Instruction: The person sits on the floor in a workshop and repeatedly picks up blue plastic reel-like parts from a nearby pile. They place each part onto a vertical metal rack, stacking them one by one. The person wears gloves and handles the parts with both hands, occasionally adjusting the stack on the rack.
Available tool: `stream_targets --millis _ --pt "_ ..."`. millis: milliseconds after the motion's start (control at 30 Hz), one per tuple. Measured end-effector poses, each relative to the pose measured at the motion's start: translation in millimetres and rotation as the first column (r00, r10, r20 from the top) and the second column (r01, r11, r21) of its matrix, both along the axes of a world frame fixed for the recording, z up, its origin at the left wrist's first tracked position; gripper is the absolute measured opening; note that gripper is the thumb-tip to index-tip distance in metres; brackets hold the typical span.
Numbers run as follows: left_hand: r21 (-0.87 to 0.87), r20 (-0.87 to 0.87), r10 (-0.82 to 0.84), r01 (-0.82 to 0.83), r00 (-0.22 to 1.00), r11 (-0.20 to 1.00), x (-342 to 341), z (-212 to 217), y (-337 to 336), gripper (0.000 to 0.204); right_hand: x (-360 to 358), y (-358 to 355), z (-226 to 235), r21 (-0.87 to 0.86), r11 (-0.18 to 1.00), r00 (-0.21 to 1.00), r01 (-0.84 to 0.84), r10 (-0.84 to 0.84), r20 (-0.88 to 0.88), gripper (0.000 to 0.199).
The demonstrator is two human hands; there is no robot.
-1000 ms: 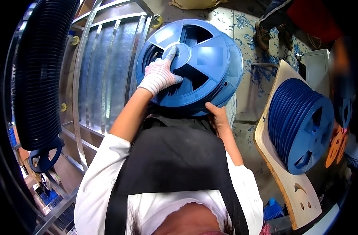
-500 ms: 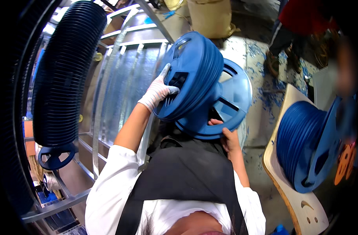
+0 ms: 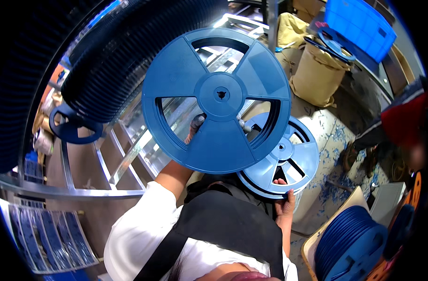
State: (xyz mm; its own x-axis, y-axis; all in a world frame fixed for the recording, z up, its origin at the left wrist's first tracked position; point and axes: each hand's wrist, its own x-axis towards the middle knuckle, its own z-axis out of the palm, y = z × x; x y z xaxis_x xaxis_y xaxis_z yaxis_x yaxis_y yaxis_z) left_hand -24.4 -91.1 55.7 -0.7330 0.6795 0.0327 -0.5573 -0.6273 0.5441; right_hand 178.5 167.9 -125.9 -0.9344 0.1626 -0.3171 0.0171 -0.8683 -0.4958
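A large blue plastic reel disc (image 3: pixel 217 100) with three cut-out windows is lifted up toward the camera. My left hand (image 3: pixel 195 125), in a light glove, grips it from behind and shows through one window. Below it lies a second blue reel disc (image 3: pixel 282 159), lower and to the right. My right hand (image 3: pixel 284 203), bare, holds that disc by its lower rim. My white sleeve and dark apron fill the bottom of the view.
A tall stack of dark blue reels (image 3: pixel 125 51) on a metal rack (image 3: pixel 125 154) stands at the left. A wound blue spool (image 3: pixel 352 243) sits at the lower right on a board. Sacks (image 3: pixel 317 75) and a blue crate (image 3: pixel 359 21) lie at the upper right; another person's leg (image 3: pixel 401 124) is at the right.
My left hand has lifted the upper disc off the lower one and raised it up toward the camera, turning it flat-on. My right hand still holds the lower disc.
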Motion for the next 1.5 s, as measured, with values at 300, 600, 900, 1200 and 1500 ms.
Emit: stream_targets --millis 300,600,900,1200,1500 --pt "0.074 -0.049 0.133 -0.130 0.990 0.989 34 2 -43 0.035 -14 -5 -4 -0.190 0.974 0.984 0.121 -0.143 -0.106 0.067" --pt "0.041 -0.142 0.360 -0.358 0.922 0.933 76 30 -92 0.034 -23 -2 -4 -0.183 0.983 0.987 0.022 -0.051 -0.152 0.063" --pt "0.054 -0.193 0.551 -0.552 0.812 0.832 137 40 -113 0.032 -32 13 -21 -0.236 0.949 0.955 -0.210 0.148 -0.257 0.059" --pt "-0.147 -0.410 0.772 -0.871 0.485 0.469 183 83 -161 0.031 -34 21 -19 -0.178 0.958 0.949 -0.225 0.174 -0.262 0.058" --pt "-0.307 -0.549 0.806 -0.950 0.223 0.054 211 96 -193 0.030 -34 13 -12 -0.151 0.961 0.952 -0.231 0.191 -0.237 0.055"
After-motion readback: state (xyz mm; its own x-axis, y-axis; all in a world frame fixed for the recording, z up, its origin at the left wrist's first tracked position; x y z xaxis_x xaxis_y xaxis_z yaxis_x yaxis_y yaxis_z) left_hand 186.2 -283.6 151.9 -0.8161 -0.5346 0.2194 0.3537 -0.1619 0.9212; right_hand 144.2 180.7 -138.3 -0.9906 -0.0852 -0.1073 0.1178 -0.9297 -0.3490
